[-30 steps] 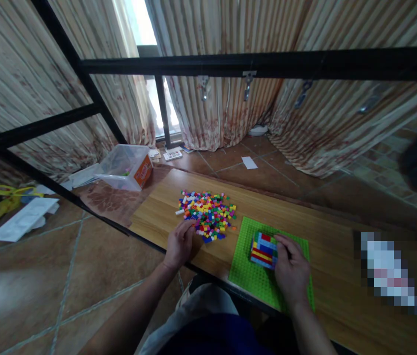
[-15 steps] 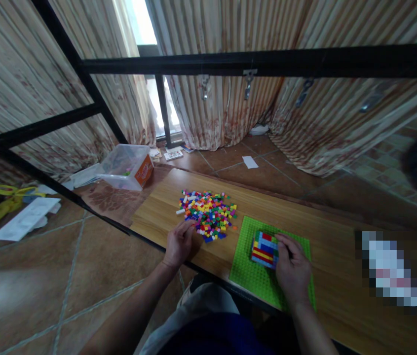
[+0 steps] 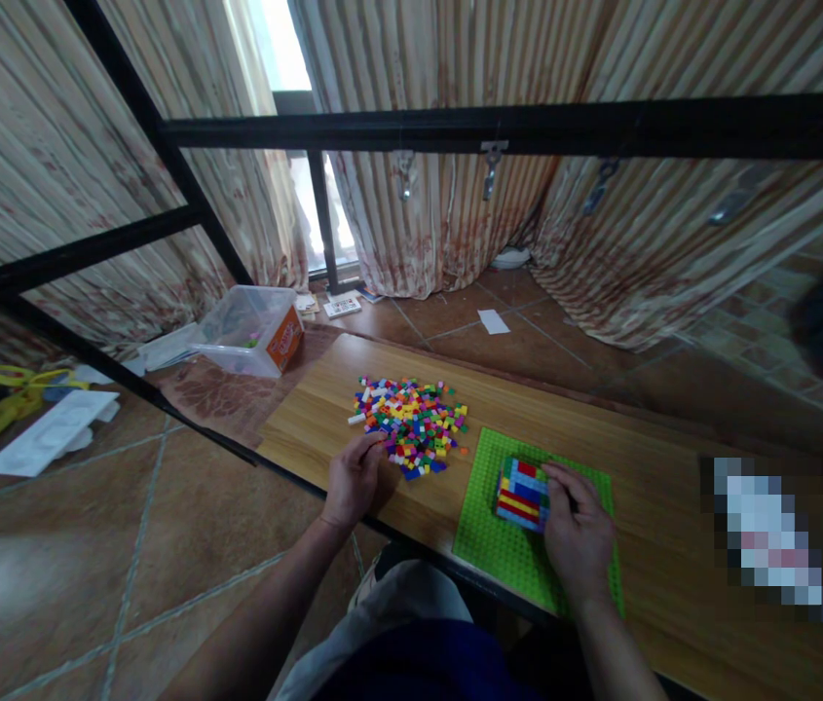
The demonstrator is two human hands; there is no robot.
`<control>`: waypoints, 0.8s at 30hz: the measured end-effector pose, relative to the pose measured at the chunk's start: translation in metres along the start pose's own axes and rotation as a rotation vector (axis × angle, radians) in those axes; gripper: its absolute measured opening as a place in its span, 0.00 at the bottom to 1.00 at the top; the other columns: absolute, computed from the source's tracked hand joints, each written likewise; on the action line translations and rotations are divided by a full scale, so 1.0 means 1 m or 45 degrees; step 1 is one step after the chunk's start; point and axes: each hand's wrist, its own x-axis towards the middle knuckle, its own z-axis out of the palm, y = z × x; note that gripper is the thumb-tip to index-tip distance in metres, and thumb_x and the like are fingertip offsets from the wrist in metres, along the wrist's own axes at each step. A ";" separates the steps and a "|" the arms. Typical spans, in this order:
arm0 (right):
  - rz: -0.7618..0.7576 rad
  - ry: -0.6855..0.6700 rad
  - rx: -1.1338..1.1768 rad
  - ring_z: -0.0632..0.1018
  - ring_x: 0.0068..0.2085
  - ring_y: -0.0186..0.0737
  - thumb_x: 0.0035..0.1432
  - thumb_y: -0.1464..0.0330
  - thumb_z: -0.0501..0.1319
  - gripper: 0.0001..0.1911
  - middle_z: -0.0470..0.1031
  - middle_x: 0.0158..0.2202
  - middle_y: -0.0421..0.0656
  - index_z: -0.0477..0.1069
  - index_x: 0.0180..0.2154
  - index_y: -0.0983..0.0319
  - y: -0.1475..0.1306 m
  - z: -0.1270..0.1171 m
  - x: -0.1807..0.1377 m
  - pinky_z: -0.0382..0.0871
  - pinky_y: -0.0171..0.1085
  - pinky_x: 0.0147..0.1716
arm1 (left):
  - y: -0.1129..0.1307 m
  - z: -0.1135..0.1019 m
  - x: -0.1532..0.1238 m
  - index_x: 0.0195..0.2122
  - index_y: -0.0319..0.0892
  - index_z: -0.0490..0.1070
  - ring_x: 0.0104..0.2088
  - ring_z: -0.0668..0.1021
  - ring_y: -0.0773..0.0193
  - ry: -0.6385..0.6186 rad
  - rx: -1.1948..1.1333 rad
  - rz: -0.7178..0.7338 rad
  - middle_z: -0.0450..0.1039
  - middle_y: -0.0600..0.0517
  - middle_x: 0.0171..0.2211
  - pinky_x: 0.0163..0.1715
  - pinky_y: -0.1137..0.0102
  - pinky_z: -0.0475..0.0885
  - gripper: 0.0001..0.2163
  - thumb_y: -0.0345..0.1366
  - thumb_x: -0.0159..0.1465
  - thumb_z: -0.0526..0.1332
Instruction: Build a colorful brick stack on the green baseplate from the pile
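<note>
A pile of small coloured bricks (image 3: 411,421) lies on the wooden table (image 3: 645,458). My left hand (image 3: 354,479) rests at the pile's near left edge, fingers curled and pinched at the bricks; what it holds is too small to see. A green baseplate (image 3: 499,545) lies to the right, with a block of stacked red, blue and yellow bricks (image 3: 522,492) on it. My right hand (image 3: 578,531) lies on the baseplate, its fingers pressed against the right side of that block.
A clear plastic box (image 3: 250,329) with an orange label stands on the floor beyond the table's left end. Papers and a white tray (image 3: 46,433) lie on the tiled floor. A black metal frame (image 3: 455,127) crosses above. A blurred-out object (image 3: 768,535) sits at the table's right.
Both hands stay nearly where they were. My left hand's fingers have crept slightly toward the pile's edge.
</note>
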 end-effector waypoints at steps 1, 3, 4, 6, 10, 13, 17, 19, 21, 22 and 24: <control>-0.002 -0.004 0.003 0.75 0.48 0.45 0.61 0.59 0.54 0.17 0.76 0.45 0.49 0.76 0.39 0.62 0.000 0.000 0.000 0.66 0.48 0.52 | -0.001 0.000 0.001 0.43 0.42 0.76 0.41 0.80 0.60 0.003 0.002 0.011 0.80 0.48 0.41 0.45 0.66 0.75 0.10 0.36 0.66 0.57; -0.003 -0.005 0.004 0.75 0.48 0.45 0.61 0.59 0.54 0.17 0.76 0.45 0.49 0.76 0.39 0.62 0.001 0.000 0.000 0.66 0.48 0.52 | -0.001 -0.001 0.006 0.45 0.43 0.76 0.43 0.80 0.59 0.003 0.014 0.054 0.80 0.48 0.42 0.46 0.65 0.75 0.10 0.37 0.65 0.58; -0.002 -0.006 0.005 0.75 0.48 0.45 0.61 0.59 0.54 0.17 0.76 0.45 0.49 0.76 0.39 0.61 0.001 0.000 0.000 0.66 0.48 0.52 | -0.001 -0.001 0.010 0.45 0.43 0.76 0.43 0.80 0.59 0.005 0.027 0.076 0.80 0.48 0.42 0.45 0.65 0.75 0.10 0.37 0.65 0.59; 0.001 -0.004 0.009 0.75 0.48 0.44 0.62 0.59 0.54 0.17 0.76 0.45 0.49 0.76 0.39 0.61 0.001 0.000 0.000 0.66 0.48 0.52 | -0.001 0.000 0.019 0.45 0.44 0.76 0.42 0.80 0.59 -0.004 0.075 0.111 0.80 0.49 0.42 0.45 0.65 0.75 0.10 0.38 0.65 0.59; 0.003 -0.012 0.013 0.75 0.48 0.44 0.62 0.59 0.54 0.17 0.76 0.44 0.49 0.76 0.39 0.61 0.001 0.000 0.000 0.67 0.48 0.52 | 0.001 0.003 0.039 0.45 0.45 0.77 0.42 0.80 0.57 -0.086 0.267 0.143 0.80 0.48 0.42 0.44 0.64 0.75 0.10 0.38 0.64 0.60; 0.004 -0.009 0.006 0.75 0.48 0.44 0.62 0.59 0.54 0.17 0.76 0.44 0.49 0.76 0.39 0.61 0.000 0.000 0.000 0.66 0.48 0.53 | 0.004 0.005 0.049 0.47 0.45 0.77 0.44 0.80 0.56 -0.130 0.400 0.147 0.79 0.47 0.45 0.47 0.62 0.74 0.12 0.34 0.65 0.58; -0.007 -0.006 0.001 0.75 0.48 0.45 0.62 0.58 0.54 0.17 0.77 0.44 0.49 0.76 0.39 0.61 0.000 0.000 0.000 0.67 0.49 0.52 | 0.005 0.007 0.056 0.48 0.45 0.77 0.46 0.79 0.56 -0.177 0.409 0.178 0.78 0.48 0.46 0.50 0.62 0.73 0.16 0.28 0.63 0.55; -0.012 -0.003 -0.009 0.75 0.47 0.45 0.62 0.59 0.53 0.17 0.77 0.44 0.49 0.76 0.39 0.62 -0.001 -0.001 0.000 0.67 0.49 0.52 | 0.005 0.006 0.057 0.47 0.45 0.77 0.47 0.79 0.57 -0.185 0.372 0.204 0.78 0.49 0.46 0.50 0.62 0.73 0.17 0.26 0.62 0.54; -0.011 -0.004 -0.022 0.76 0.47 0.45 0.62 0.59 0.53 0.17 0.77 0.44 0.49 0.76 0.39 0.61 -0.002 -0.001 0.000 0.67 0.49 0.52 | 0.004 0.006 0.058 0.44 0.45 0.77 0.46 0.79 0.58 -0.173 0.332 0.225 0.77 0.49 0.46 0.50 0.63 0.73 0.16 0.25 0.62 0.53; -0.009 -0.005 -0.024 0.76 0.47 0.45 0.62 0.59 0.53 0.17 0.77 0.44 0.49 0.76 0.39 0.61 -0.003 -0.001 0.000 0.67 0.49 0.52 | 0.004 0.005 0.058 0.43 0.45 0.78 0.46 0.79 0.59 -0.161 0.313 0.231 0.77 0.49 0.46 0.50 0.64 0.73 0.16 0.26 0.62 0.53; -0.005 -0.004 -0.020 0.76 0.47 0.45 0.62 0.59 0.53 0.17 0.77 0.44 0.49 0.76 0.39 0.61 -0.003 -0.001 0.000 0.66 0.48 0.52 | 0.005 0.004 0.056 0.40 0.44 0.77 0.44 0.79 0.60 -0.137 0.280 0.238 0.77 0.49 0.44 0.49 0.65 0.74 0.13 0.27 0.63 0.54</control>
